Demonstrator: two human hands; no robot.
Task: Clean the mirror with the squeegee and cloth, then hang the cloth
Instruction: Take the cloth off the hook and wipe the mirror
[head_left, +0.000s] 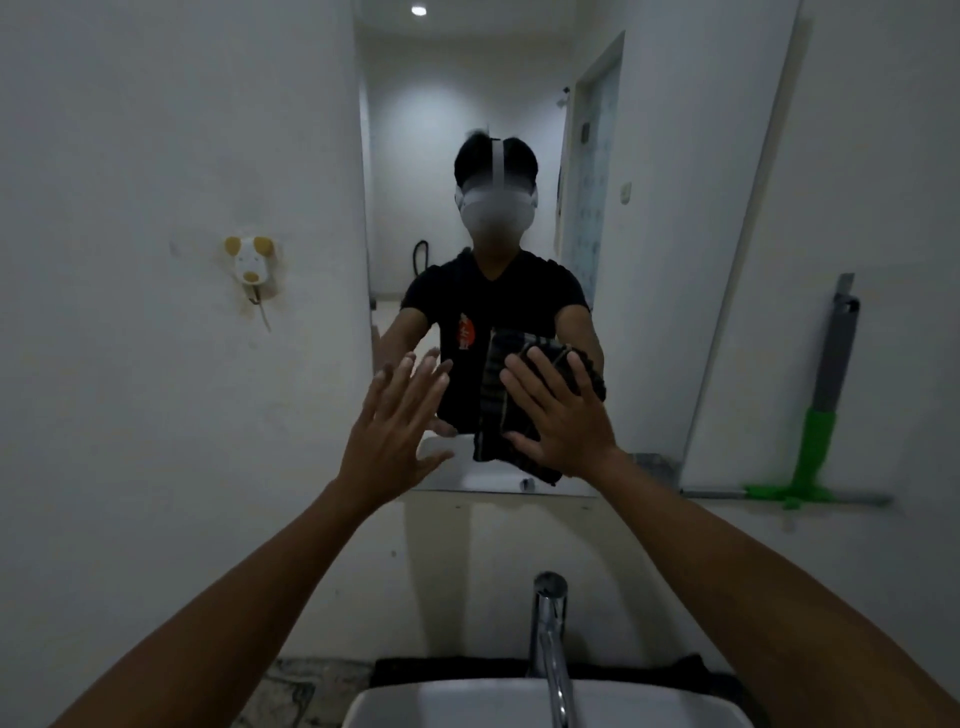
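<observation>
A tall mirror (467, 130) hangs on the wall above the basin and reflects a person in a black shirt. My right hand (558, 415) presses a dark striped cloth (501, 410) flat against the lower part of the glass, fingers spread over it. My left hand (395, 426) is beside it, open with fingers apart, close to or touching the glass. The squeegee (818, 415), with a grey handle and green head, leans against the wall to the right of the mirror.
A dog-shaped wall hook (252, 265) is fixed on the left wall. Below me are a white basin (415, 701) and a chrome tap (548, 639). A narrow ledge runs under the mirror.
</observation>
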